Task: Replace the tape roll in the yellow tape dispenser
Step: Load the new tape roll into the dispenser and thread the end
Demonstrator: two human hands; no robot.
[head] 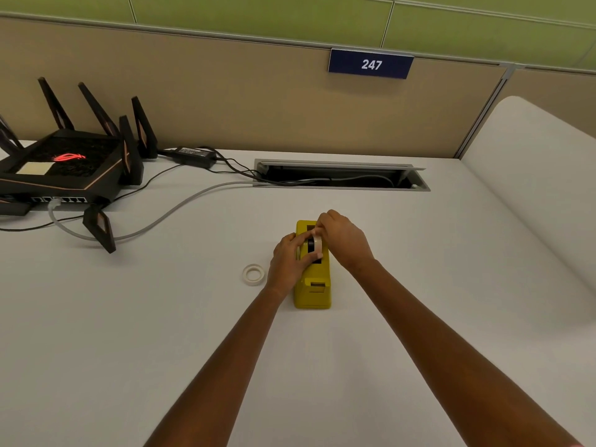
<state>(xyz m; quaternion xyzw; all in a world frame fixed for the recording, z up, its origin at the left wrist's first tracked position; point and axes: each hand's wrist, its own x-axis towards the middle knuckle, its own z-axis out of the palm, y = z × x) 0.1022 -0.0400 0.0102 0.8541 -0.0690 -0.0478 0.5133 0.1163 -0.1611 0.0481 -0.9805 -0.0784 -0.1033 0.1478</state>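
On the white bench we see a router far left, then a loose tape roll lying flat. Our left hand and right hand pinch a tape roll on its hub atop the yellow dispenser, which runs lengthwise away from us; our fingers hide its middle

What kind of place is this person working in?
Probably an office cubicle desk: a fabric partition carrying a number plate reading 247, a white desk with a built-in cable hatch, and a black router beside it.
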